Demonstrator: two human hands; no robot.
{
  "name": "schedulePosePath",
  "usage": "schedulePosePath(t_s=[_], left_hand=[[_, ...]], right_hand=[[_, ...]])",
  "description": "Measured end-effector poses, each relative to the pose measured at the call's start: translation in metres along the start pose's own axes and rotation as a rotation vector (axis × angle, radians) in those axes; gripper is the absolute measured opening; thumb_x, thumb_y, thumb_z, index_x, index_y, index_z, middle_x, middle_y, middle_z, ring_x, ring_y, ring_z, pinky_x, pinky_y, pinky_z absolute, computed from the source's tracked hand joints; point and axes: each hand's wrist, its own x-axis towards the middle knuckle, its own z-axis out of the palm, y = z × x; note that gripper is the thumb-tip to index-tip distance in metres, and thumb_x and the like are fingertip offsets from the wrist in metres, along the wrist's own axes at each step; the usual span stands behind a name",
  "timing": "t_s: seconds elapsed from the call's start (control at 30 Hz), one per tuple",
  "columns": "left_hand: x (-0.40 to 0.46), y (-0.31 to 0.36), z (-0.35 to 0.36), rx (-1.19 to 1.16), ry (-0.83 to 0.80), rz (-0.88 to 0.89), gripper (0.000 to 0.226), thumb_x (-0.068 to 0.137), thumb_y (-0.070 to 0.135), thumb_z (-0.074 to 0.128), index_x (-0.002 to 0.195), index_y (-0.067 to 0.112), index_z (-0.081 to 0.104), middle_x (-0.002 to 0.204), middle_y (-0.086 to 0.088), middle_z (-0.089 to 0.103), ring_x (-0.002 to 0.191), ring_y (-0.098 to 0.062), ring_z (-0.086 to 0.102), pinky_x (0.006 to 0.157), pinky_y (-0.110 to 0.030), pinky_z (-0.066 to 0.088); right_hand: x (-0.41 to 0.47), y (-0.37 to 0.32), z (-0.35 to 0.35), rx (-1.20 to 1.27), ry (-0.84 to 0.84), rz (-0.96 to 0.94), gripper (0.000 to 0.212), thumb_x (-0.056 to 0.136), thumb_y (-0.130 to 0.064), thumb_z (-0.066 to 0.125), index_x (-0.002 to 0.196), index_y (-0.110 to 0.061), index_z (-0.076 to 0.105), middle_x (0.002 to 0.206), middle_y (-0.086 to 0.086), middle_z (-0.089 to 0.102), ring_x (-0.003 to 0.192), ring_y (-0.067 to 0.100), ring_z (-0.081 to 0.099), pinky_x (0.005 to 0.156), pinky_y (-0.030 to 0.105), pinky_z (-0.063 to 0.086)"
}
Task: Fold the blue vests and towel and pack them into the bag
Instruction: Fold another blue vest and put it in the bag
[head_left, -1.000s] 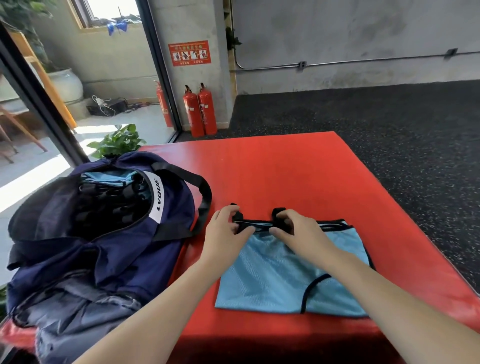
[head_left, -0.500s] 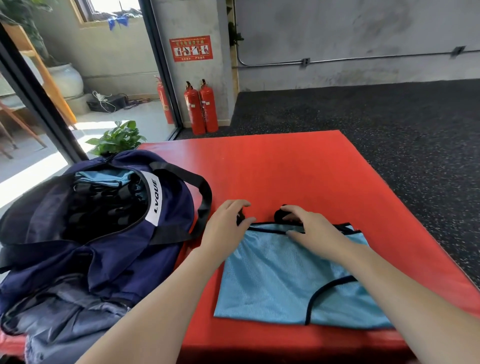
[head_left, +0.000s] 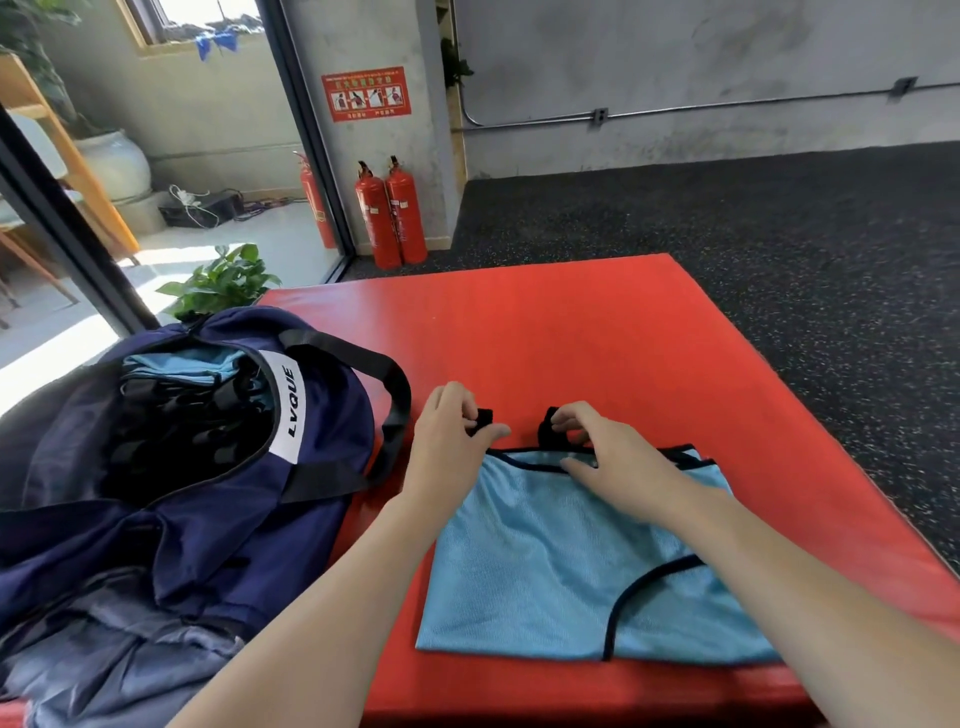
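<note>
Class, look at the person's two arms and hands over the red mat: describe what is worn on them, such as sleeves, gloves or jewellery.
Both forearms are bare up to the frame edge, with no sleeve in view. The left hand and right hand wear no gloves, and no rings, watch or bracelet show on them.

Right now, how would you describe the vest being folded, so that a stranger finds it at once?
Look at the red mat. On its near part, right of the open navy bag, lies the light blue vest under both hands. Unlike the blue pieces in the bag, it lies flat, with black trim.
</note>
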Motion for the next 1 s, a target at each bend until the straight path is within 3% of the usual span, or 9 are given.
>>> schedulePosePath(t_s=[0.07,0.17,0.33,0.43,0.57,0.67,0.77,0.87,1.0], left_hand=[[0.0,-0.005,0.004,0.08,-0.01,0.069,0.038,0.081,0.022,0.083,0.071,0.019,0.047,0.092,0.007,0.053,0.081,-0.005,0.052,0.071,-0.017,0.041],[0.002,-0.011,0.006,0.162,-0.097,0.076,0.025,0.089,0.037,0.074,0.08,0.016,0.064,0.104,0.008,0.056,0.095,-0.005,0.054,0.084,-0.017,0.039],[0.003,-0.02,-0.002,0.267,-0.37,0.077,0.046,0.089,0.06,0.063,0.104,0.018,0.074,0.129,0.01,0.05,0.119,-0.004,0.045,0.1,-0.02,0.033],[0.005,-0.024,-0.012,0.258,-0.412,0.111,0.039,0.083,0.047,0.077,0.113,0.022,0.073,0.131,0.011,0.052,0.119,-0.002,0.046,0.105,-0.02,0.034],[0.007,-0.021,-0.019,0.19,-0.383,0.124,0.019,0.08,0.028,0.082,0.096,0.03,0.072,0.128,0.017,0.052,0.118,-0.003,0.05,0.105,-0.025,0.038],[0.007,-0.021,-0.018,0.222,-0.417,0.124,0.008,0.083,0.031,0.078,0.089,0.031,0.073,0.126,0.02,0.053,0.114,-0.004,0.051,0.1,-0.026,0.04],[0.008,-0.025,-0.019,0.253,-0.425,0.122,0.022,0.086,0.037,0.076,0.105,0.025,0.076,0.128,0.012,0.058,0.114,-0.006,0.054,0.101,-0.025,0.041],[0.01,-0.027,-0.021,0.274,-0.428,0.123,0.028,0.088,0.04,0.073,0.108,0.021,0.077,0.126,0.006,0.063,0.122,-0.007,0.052,0.103,-0.021,0.033],[0.009,-0.027,-0.021,0.311,-0.426,0.152,0.023,0.09,0.042,0.071,0.102,0.023,0.078,0.119,0.01,0.062,0.12,-0.007,0.05,0.102,-0.026,0.037]], right_hand=[[-0.001,0.0,0.0,-0.044,-0.037,0.008,0.046,0.096,-0.034,0.064,0.136,-0.036,0.042,0.139,-0.014,0.054,0.128,0.008,0.049,0.106,0.033,0.043],[-0.002,0.0,-0.002,-0.133,-0.086,0.013,0.047,0.096,-0.042,0.063,0.14,-0.035,0.047,0.141,-0.015,0.053,0.131,0.012,0.046,0.108,0.036,0.039],[-0.004,0.001,-0.007,-0.161,-0.076,-0.002,0.041,0.097,-0.033,0.064,0.136,-0.034,0.052,0.138,-0.018,0.054,0.129,0.01,0.045,0.109,0.036,0.037],[-0.004,0.005,-0.011,-0.109,-0.067,-0.021,0.027,0.094,-0.028,0.068,0.117,-0.036,0.055,0.125,-0.019,0.057,0.119,0.007,0.05,0.103,0.033,0.042],[-0.001,0.013,-0.014,-0.202,-0.102,-0.014,0.018,0.089,-0.041,0.071,0.104,-0.035,0.064,0.12,-0.018,0.059,0.115,0.011,0.053,0.099,0.037,0.044],[-0.001,0.022,-0.014,-0.196,-0.118,0.031,0.021,0.085,-0.051,0.073,0.1,-0.037,0.067,0.112,-0.021,0.061,0.107,0.009,0.055,0.095,0.039,0.046],[0.001,0.026,-0.016,-0.172,-0.115,0.046,0.017,0.082,-0.053,0.074,0.085,-0.039,0.065,0.109,-0.019,0.063,0.105,0.011,0.057,0.095,0.042,0.047],[0.001,0.027,-0.018,-0.178,-0.129,0.084,0.017,0.084,-0.048,0.074,0.077,-0.036,0.064,0.117,-0.012,0.063,0.109,0.016,0.056,0.097,0.045,0.045],[-0.002,0.027,-0.02,-0.062,-0.082,0.092,0.014,0.089,-0.04,0.071,0.079,-0.036,0.064,0.106,-0.013,0.066,0.103,0.013,0.06,0.092,0.041,0.049]])
